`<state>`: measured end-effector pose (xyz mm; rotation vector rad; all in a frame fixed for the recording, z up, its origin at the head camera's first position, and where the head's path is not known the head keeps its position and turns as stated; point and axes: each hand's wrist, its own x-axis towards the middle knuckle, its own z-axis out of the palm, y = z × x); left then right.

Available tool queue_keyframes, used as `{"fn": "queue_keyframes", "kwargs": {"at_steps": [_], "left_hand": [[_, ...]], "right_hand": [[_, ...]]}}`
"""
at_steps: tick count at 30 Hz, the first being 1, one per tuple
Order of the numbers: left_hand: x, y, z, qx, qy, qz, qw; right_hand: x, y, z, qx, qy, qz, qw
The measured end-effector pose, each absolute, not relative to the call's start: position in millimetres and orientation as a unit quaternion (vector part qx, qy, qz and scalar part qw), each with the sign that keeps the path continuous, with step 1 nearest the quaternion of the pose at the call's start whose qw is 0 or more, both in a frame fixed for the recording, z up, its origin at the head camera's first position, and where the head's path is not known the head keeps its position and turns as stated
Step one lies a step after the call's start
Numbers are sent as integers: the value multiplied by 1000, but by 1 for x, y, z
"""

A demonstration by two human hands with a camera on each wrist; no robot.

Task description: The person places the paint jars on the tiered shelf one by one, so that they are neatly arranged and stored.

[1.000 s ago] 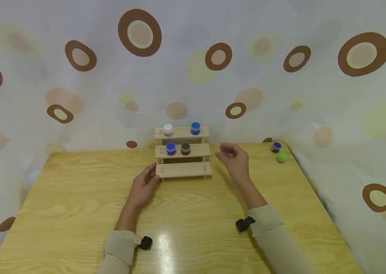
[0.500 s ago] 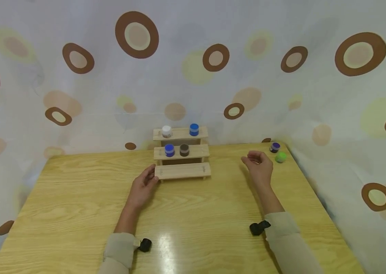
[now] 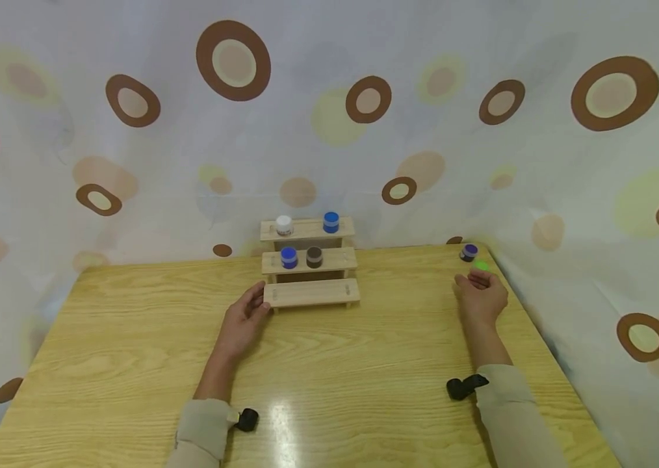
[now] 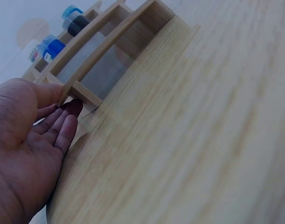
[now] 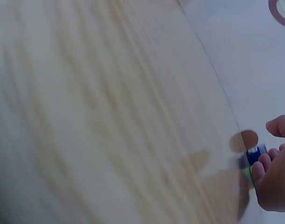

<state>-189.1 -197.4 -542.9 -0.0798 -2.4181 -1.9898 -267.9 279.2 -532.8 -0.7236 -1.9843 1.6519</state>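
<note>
My left hand (image 3: 244, 325) holds the left end of a three-step wooden display rack (image 3: 312, 294); in the left wrist view its thumb lies on the lowest step's end. On the middle step stand a dark blue paint jar (image 3: 289, 257) and a black paint jar (image 3: 314, 257). A white paint jar (image 3: 284, 225) and a lighter blue paint jar (image 3: 331, 222) occupy the top step. At the right, my right hand (image 3: 483, 300), fingers loosely bent, is just in front of a green paint jar (image 3: 481, 265) and partly covers it. A purple paint jar (image 3: 469, 253) stands behind that.
The wood-grain table (image 3: 341, 377) meets a patterned wall covering (image 3: 300, 149) at its back edge. Its right edge runs close beside the green and purple jars. Each sleeve cuff carries a small black wrist camera (image 3: 247, 420).
My right hand has moved right, from beside the rack to the green jar, which it now partly covers. The left hand has stayed on the rack's end.
</note>
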Motion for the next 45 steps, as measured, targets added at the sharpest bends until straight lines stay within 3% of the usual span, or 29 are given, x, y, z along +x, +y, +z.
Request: {"fn": "queue_keyframes", "kwargs": {"at_steps": [14, 31, 45], "left_hand": [[-187, -196, -543, -34, -763, -646, 14], [-187, -195, -546, -39, -757, -653, 2], [-186, -198, -542, -37, -758, -651, 9]], "right_hand": [[-280, 301, -534, -305, -723, 562, 262], [-289, 314, -542, -309, -717, 577, 242], [-288, 285, -533, -264, -717, 591, 259]]}}
